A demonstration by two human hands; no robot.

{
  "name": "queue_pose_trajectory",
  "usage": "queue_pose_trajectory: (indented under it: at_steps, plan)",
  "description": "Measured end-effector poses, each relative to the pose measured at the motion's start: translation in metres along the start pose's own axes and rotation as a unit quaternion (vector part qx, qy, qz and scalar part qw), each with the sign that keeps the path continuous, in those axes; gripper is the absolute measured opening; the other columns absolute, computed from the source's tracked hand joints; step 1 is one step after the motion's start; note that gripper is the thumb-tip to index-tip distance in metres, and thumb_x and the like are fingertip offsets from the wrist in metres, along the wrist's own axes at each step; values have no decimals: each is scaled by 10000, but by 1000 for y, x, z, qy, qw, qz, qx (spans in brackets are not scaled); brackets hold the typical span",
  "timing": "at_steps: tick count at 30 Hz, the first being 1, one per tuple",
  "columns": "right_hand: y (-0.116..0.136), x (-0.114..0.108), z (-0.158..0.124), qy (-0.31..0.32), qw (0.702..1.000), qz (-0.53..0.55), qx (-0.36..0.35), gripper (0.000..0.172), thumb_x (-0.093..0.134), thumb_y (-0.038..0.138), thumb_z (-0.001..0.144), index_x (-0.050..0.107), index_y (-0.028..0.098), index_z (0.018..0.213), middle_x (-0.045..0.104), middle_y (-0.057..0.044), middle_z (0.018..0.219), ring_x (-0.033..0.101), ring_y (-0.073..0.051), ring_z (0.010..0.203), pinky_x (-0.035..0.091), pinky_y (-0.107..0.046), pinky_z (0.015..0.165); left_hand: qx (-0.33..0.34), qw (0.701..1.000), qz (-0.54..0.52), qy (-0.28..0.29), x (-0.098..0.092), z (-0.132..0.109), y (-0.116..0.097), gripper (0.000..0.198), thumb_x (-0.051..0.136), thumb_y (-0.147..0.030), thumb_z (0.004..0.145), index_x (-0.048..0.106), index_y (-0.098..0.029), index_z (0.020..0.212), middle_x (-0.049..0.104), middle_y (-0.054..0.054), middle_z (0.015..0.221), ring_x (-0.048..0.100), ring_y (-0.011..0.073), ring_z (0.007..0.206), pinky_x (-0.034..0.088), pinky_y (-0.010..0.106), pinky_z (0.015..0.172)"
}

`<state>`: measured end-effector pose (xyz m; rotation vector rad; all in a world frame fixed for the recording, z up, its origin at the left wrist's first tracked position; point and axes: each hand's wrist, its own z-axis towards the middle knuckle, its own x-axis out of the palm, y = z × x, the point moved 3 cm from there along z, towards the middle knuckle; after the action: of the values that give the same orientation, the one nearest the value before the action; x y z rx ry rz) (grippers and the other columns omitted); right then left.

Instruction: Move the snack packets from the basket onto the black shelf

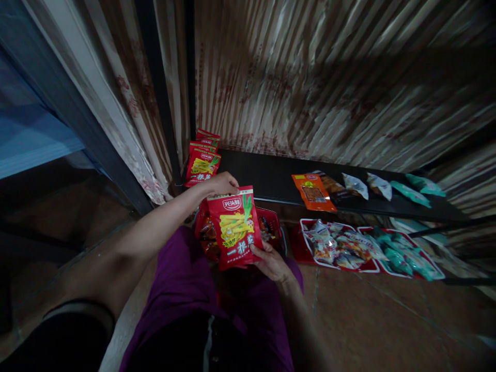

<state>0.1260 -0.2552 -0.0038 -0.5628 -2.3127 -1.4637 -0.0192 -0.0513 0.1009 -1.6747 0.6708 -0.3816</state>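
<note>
A red snack bag [235, 225] with yellow sticks and a green stalk printed on it is held upright before me. My left hand [225, 184] grips its top edge, fingers closed. At its lower right corner, my right hand [270, 260] pinches the bag with the thumb on the front; the other fingers are partly hidden behind it. Behind the bag, a red basket [274, 222] of packaged snacks is partly covered. Several matching red snack bags [202, 164] lean together at the left end of the black shelf [256, 173].
On the shelf lie an orange packet [313, 192], a brown one, white packets [355, 186] and teal packets [411, 194]. Two red baskets with white rims [304, 232] hold snack packs on the tiled floor at right. A dark post [157, 67] and striped curtains [271, 67] border the shelf.
</note>
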Motion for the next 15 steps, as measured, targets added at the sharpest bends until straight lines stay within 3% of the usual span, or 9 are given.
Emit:
queue_pose_trajectory:
  at_steps: [2,5,7,9,12,14,15]
  plan:
    - [1,2,1,-9,1000,14,-12,340,840,270,603,699,196,904,745,-12,827,689,-157,690,569,-309,692,20,999,-29,-10,0,6,0,137,725,-15,557,705,-150,565,592,-23,442,539,120,448,425,219,529]
    - [1,2,4,-26,999,38,-29,334,839,260,605,689,207,899,746,-12,864,696,-173,731,579,-337,710,11,998,-65,22,-13,8,-2,99,777,-118,586,719,-142,662,676,28,576,587,132,523,447,218,543]
    - [2,-1,7,-49,996,59,-48,303,832,250,616,684,223,879,745,3,869,697,-175,739,586,-345,697,-5,996,-78,33,-23,1,0,219,812,-279,600,724,-133,738,714,83,685,628,161,595,479,239,562]
    - [3,-6,11,-78,991,84,-69,284,831,234,614,680,234,855,744,24,844,692,-164,720,590,-329,662,-38,993,-94,63,-22,-13,11,351,810,-409,596,719,-124,779,725,131,762,665,207,680,519,286,599]
    - [2,-11,20,-114,984,112,-79,288,842,208,590,671,230,821,741,35,816,687,-153,701,591,-299,613,-46,989,-132,48,2,-35,41,329,834,-377,564,703,-128,736,709,119,707,663,205,666,541,323,624]
    - [-1,-13,26,-139,980,120,-79,272,846,200,582,656,227,775,737,41,788,684,-149,679,584,-284,575,-30,991,-130,26,26,-43,64,232,780,-325,647,697,-140,759,704,90,728,650,178,663,527,293,607]
    - [-2,-13,29,-153,977,123,-80,268,849,198,578,645,224,750,732,46,765,681,-147,664,581,-280,562,-26,994,-108,-21,35,-45,74,182,714,-314,718,687,-139,757,692,72,709,632,158,634,509,270,582]
